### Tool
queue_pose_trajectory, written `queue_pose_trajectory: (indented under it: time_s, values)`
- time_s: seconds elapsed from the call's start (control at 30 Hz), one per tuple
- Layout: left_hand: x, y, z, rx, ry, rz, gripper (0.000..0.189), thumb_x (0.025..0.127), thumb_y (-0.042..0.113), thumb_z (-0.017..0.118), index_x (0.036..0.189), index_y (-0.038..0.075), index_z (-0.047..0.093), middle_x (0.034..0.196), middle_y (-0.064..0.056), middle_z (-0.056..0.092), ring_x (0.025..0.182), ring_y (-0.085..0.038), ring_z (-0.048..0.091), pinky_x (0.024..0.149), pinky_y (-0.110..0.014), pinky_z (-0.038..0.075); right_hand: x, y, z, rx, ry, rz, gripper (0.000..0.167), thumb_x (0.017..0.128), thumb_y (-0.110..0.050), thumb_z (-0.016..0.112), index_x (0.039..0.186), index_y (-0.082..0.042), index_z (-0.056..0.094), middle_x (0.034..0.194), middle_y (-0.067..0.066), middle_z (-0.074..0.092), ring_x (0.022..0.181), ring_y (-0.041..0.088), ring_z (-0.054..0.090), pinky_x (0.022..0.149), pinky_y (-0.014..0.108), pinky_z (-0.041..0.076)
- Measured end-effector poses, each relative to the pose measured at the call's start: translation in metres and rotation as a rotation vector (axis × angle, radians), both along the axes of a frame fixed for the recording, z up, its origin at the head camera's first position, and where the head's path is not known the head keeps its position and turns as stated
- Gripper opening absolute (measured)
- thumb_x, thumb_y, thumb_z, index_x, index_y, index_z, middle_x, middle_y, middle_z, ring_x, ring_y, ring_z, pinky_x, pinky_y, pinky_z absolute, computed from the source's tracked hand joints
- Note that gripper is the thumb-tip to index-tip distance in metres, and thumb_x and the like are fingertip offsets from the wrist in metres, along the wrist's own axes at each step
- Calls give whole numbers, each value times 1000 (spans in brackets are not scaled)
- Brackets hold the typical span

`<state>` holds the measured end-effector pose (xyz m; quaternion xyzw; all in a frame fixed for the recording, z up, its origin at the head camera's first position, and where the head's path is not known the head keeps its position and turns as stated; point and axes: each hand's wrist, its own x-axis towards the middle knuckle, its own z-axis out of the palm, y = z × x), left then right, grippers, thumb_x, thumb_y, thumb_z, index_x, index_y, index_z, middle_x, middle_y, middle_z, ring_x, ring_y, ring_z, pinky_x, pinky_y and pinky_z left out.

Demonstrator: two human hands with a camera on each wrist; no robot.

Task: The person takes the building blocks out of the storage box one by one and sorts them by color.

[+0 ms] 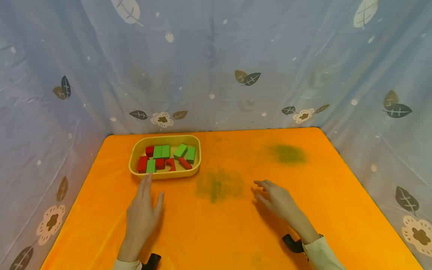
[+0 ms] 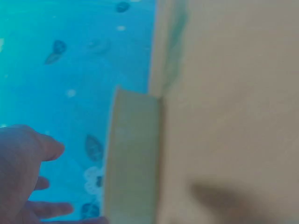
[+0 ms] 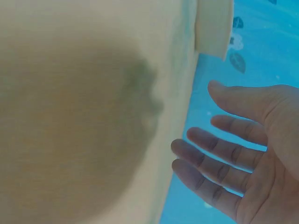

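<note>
A yellow tray [image 1: 177, 175] with red and green toy blocks stands at the back left of the orange table. My left hand [image 1: 141, 213] hovers just in front of it, fingers extended toward its near rim and holding nothing; whether the fingertips touch the rim I cannot tell. The tray's side wall [image 2: 133, 158] shows in the left wrist view. Over the middle right of the table my right hand [image 1: 278, 200] hangs with loosely spread fingers [image 3: 212, 154] and nothing in them. In the tray lie a green block [image 1: 180, 151] and a red arch-shaped block [image 1: 171, 164].
A bluish-grey curtain [image 1: 209, 67] with leaf and flower prints encloses the table [image 1: 216, 232] at the back and both sides. Greenish stains [image 1: 288, 153] mark the tabletop. A black strap piece [image 1: 293, 243] is at the right wrist.
</note>
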<state>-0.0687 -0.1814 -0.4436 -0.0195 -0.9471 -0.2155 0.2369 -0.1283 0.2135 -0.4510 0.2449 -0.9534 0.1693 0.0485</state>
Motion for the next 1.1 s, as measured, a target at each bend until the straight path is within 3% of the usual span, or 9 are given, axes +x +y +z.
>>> queue_pose_trajectory:
  time_s: [0.07, 0.17, 0.33, 0.5, 0.63, 0.8, 1.03, 1.1]
  values:
    - [-4, -7, 5, 8, 60, -6, 70, 86, 12, 74, 146, -2, 41, 138, -28, 49, 68, -39, 62, 46, -46, 50, -4, -4, 3, 7, 31, 34, 44, 85, -13, 77, 125, -4, 63, 109, 11, 67, 84, 23, 69, 61, 29, 57]
    - [-12, -21, 12, 2, 96, 1, 67, 86, 9, 73, 145, -3, 42, 135, -29, 51, 91, -46, 62, 61, -56, 54, -13, -12, 8, 1, 64, 83, 44, 83, -10, 78, 124, -4, 64, 111, 11, 67, 85, 23, 69, 61, 30, 57]
    - [-29, -42, 15, 64, 29, 34, 65, 93, 12, 66, 149, -2, 35, 144, -32, 40, 116, -52, 48, 78, -67, 47, -27, -29, 17, -15, 107, 149, 49, 83, -11, 78, 129, -4, 62, 115, 12, 66, 84, 26, 69, 60, 32, 57]
    - [-39, -56, 2, 216, -25, 6, 70, 95, 12, 64, 152, -4, 27, 152, -35, 21, 131, -56, 31, 97, -71, 36, -38, -46, 25, -33, 55, 204, 55, 85, -9, 77, 136, -7, 56, 123, 11, 63, 90, 26, 68, 67, 34, 58]
    - [-42, -62, -11, 348, -90, -6, 79, 97, 19, 63, 157, 4, 15, 158, -29, 11, 139, -53, 22, 106, -68, 28, -49, -64, 30, -98, -37, 270, 59, 88, -6, 73, 142, -9, 49, 134, 10, 56, 102, 28, 66, 80, 38, 58]
    - [-51, -64, -17, 419, -137, -30, 82, 99, 29, 59, 159, 12, 5, 161, -22, 8, 145, -45, 15, 113, -64, 20, -72, -89, 39, -137, -56, 347, 58, 88, -5, 72, 142, -7, 50, 138, 11, 53, 107, 29, 64, 85, 39, 57]
    - [-61, -65, -21, 626, -144, -18, 88, 96, 24, 64, 159, 12, 3, 162, -15, 10, 143, -37, 26, 105, -55, 40, -110, -130, 50, -211, -120, 433, 53, 88, -3, 73, 138, -5, 55, 129, 13, 60, 106, 27, 63, 88, 42, 55]
    - [-63, -66, -24, 696, -137, -13, 88, 95, 21, 66, 159, 12, 5, 163, -13, 10, 143, -34, 27, 106, -53, 40, -123, -142, 51, -209, -119, 456, 52, 88, -4, 73, 137, -5, 56, 129, 12, 60, 107, 29, 63, 88, 41, 55]
